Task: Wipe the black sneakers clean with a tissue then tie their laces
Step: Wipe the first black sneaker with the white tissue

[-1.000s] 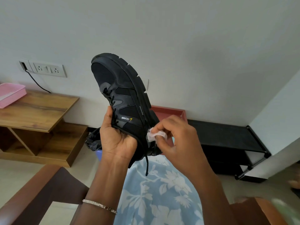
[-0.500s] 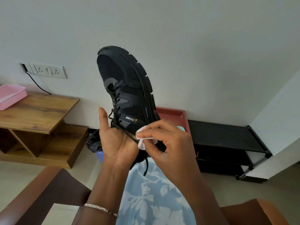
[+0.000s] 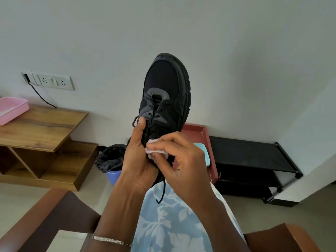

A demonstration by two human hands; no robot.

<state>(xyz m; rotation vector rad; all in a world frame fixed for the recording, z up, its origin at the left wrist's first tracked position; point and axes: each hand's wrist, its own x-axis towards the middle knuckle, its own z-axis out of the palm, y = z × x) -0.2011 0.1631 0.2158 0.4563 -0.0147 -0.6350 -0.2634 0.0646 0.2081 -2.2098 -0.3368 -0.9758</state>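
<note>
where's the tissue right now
Head view, centre: the tissue is pinched in the right hand, against the black sneaker at its lower end, right beside the left hand.

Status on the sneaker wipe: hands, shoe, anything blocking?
Left hand grips black sneaker by heel end, toe up. Right hand pinches tissue against it near the collar. Lace end hangs loose, untied. Nothing blocking.

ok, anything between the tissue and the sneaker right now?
Nothing visible. The right hand pinches the tissue against the black sneaker near its lace area, right beside the thumb of the left hand, which grips the shoe. The untied laces hang loose and might snag the wipe.
</note>
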